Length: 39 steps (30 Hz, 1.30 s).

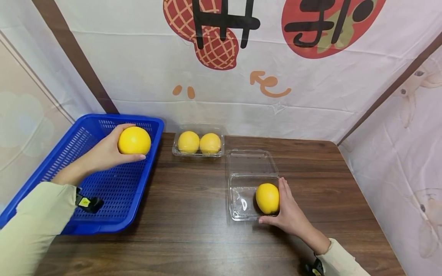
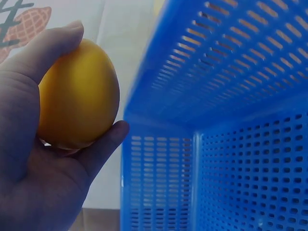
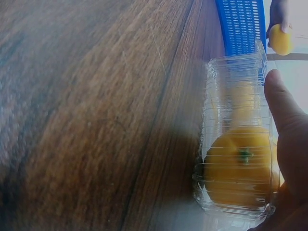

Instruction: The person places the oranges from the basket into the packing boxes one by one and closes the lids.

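Observation:
My left hand [image 1: 110, 149] holds an orange [image 1: 134, 140] above the far right part of a blue plastic basket [image 1: 139, 199]. In the left wrist view, thumb and fingers press that orange [image 2: 79, 96] from opposite sides. A clear hinged plastic box [image 1: 238, 212] lies with its lid [image 1: 252, 163] folded back. Inside its right half sits another orange [image 1: 267, 198]. Around the box's near right corner, beside this orange, is my right hand [image 1: 290, 214], its fingers and thumb fairly straight. The right wrist view shows the thumb [image 3: 281, 103] along the box rim; the other fingers are mostly hidden.
A second clear box [image 1: 198, 155], holding two oranges [image 1: 199, 143], stands at the back of the wooden table [image 1: 193, 214] against a printed cloth wall [image 1: 138, 69]. The basket occupies the table's left side, its rim rising above the tabletop.

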Motion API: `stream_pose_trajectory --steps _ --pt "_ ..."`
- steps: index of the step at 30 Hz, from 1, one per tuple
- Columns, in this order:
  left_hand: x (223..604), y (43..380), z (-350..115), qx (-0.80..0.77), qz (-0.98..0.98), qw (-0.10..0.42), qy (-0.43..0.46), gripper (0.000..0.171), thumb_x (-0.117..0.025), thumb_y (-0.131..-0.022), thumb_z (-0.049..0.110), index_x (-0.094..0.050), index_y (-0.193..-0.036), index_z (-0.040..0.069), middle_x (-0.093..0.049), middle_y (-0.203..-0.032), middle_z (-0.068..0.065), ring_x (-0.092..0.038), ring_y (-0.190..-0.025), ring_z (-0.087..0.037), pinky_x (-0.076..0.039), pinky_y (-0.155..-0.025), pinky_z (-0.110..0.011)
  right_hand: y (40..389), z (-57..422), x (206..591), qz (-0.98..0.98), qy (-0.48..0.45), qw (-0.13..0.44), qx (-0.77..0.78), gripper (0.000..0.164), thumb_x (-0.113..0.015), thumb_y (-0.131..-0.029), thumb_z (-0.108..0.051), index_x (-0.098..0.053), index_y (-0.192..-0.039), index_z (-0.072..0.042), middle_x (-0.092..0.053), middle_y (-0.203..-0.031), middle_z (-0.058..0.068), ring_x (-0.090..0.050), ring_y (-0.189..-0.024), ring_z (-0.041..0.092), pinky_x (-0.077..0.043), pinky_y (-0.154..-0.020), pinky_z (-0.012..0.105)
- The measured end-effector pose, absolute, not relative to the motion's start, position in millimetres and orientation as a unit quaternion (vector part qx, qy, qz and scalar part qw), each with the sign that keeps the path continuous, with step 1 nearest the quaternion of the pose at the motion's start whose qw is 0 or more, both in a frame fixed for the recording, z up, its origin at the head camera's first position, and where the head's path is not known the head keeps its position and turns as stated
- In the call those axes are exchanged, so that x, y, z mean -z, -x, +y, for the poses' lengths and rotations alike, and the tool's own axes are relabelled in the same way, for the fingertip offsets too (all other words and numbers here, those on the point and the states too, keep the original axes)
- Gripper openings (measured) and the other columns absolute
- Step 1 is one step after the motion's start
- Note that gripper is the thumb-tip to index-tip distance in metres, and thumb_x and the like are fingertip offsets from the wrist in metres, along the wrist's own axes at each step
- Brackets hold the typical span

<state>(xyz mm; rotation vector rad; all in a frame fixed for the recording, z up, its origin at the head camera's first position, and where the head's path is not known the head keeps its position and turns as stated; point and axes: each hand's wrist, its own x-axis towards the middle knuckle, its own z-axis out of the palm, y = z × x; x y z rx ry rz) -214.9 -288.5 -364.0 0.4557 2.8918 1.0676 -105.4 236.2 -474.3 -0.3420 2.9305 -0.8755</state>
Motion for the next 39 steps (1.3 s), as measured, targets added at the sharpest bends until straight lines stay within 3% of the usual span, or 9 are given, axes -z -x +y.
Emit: stream_pose_trajectory --steps 15,39 --pt "354.0 206.3 -264.7 -0.353 0.914 0.014 -0.201 0.098 -0.089 -0.080 0.020 -0.026 -0.154 0.003 -0.043 -0.142 -0.028 -0.054 -0.110 -0.045 -0.046 -0.091 -0.070 105.7 237.1 475.3 0.951 0.114 0.031 0.285 0.142 -0.092 -0.065 -0.056 -0.007 -0.157 0.011 -0.008 -0.163 0.035 -0.020 -0.147 0.053 -0.034 -0.108 0.068" --pt "338.2 195.5 -213.0 -0.358 0.907 0.034 -0.222 0.098 -0.090 -0.079 0.024 -0.029 -0.152 -0.001 -0.046 -0.139 -0.025 -0.054 -0.111 -0.040 -0.048 -0.095 -0.064 105.7 237.4 475.4 0.950 0.111 0.037 0.289 0.142 -0.092 -0.066 -0.056 -0.006 -0.158 0.010 -0.007 -0.164 0.033 -0.017 -0.148 0.053 -0.031 -0.109 0.068"
